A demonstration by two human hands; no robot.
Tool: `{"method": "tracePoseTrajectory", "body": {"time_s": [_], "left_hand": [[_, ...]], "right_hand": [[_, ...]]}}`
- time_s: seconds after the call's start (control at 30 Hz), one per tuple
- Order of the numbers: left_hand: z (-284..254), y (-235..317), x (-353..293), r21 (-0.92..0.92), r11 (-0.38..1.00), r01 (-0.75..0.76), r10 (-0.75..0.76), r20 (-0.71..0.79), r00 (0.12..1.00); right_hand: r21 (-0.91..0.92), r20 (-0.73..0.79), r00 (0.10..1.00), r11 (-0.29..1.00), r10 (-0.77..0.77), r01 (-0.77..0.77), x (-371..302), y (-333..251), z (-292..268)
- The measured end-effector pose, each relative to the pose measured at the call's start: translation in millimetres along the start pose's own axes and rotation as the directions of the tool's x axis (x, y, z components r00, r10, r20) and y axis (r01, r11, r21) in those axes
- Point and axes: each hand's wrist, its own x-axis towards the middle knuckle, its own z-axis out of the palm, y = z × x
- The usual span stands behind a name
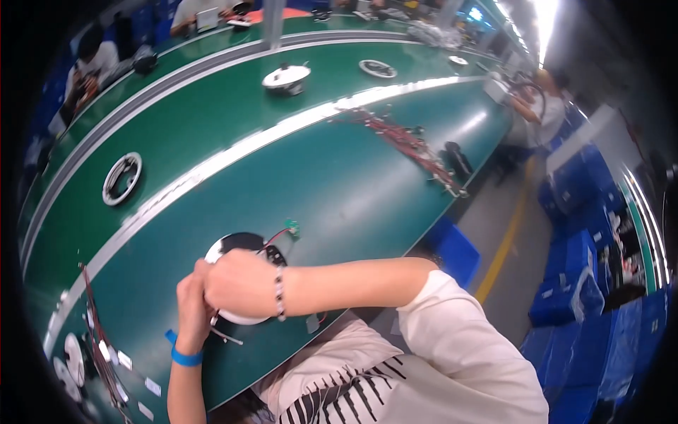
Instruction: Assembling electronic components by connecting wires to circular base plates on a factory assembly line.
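A round white-and-black housing (240, 241) lies on the green table close to my body, mostly covered by my hands. My right hand (241, 284) is closed over it, with the forearm reaching across from the right. Beside it, at the housing's left edge, my left hand (191, 304) has its fingers bent and pressed up against the right hand. Whatever the fingertips pinch is hidden. A red wire runs from the housing to a small green circuit board (292, 227) on the table. Below the hands, a white-tipped cable (227, 338) sticks out.
Bundled red wires (406, 141) lie toward the far right of the table, with more wires (102, 332) at the left. A conveyor belt carries a white ring (121, 179) and a white round unit (286, 79). Blue bins (565, 297) stand right. Other people sit around.
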Motion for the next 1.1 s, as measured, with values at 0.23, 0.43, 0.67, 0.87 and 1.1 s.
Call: {"method": "tracePoseTrajectory", "body": {"time_s": [0.23, 0.43, 0.67, 0.87, 1.1], "left_hand": [[10.2, -1.6, 4.4, -0.093, 0.995, -0.037, 0.033, -0.045, 0.998], [11.8, 0.7, 3.9, -0.199, 0.98, 0.029, -0.037, -0.037, 0.999], [1.0, -18.1, 8.0, -0.343, 0.938, 0.046, -0.038, 0.029, 0.999], [-8.8, -9.9, 5.4, -0.347, 0.934, 0.083, -0.02, 0.181, 0.983], [6.8, -10.0, 18.0, -0.276, 0.958, 0.076, -0.047, 0.111, 0.993]], "right_hand": [[0.027, -0.057, 0.995, 0.996, 0.082, -0.081, -2.5, 6.9, 10.8], [0.243, -0.149, 0.942, 0.935, 0.3, -0.259, 0.7, 15.0, 11.3], [0.252, -0.044, 0.975, 0.946, 0.22, -0.202, 10.4, 21.4, 13.6], [0.199, -0.102, 0.988, 0.975, 0.12, -0.098, 6.2, 31.1, 15.7], [-0.018, -0.531, 0.847, 0.999, 0.016, -0.03, -5.9, 48.9, 8.8]]}}
